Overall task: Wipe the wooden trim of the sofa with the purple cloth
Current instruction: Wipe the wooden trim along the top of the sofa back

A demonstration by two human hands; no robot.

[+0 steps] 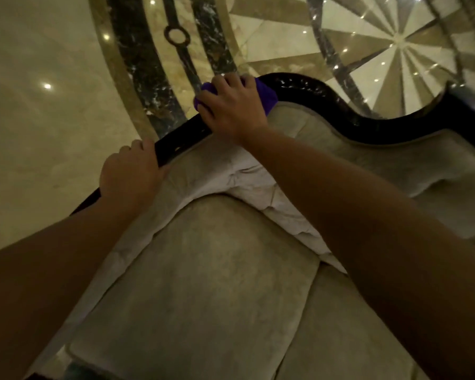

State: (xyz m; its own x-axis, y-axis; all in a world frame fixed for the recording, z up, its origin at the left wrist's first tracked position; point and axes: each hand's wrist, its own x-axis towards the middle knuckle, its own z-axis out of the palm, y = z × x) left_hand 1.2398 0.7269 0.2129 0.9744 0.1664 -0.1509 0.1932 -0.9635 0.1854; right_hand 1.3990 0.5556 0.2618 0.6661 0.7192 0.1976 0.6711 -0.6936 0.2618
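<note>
The sofa's dark, glossy wooden trim (313, 91) runs in a curve along the top of the backrest, from lower left to upper right. My right hand (231, 105) presses the purple cloth (266, 94) onto the trim near its highest point; the cloth shows only at the edges of my fingers. My left hand (129, 174) grips the trim lower down and to the left, fingers curled over the far side.
The beige upholstered backrest (327, 149) and seat cushion (217, 283) fill the lower half of the view. Behind the sofa lies a polished marble floor (39, 105) with dark inlaid bands and a starburst pattern (401, 39).
</note>
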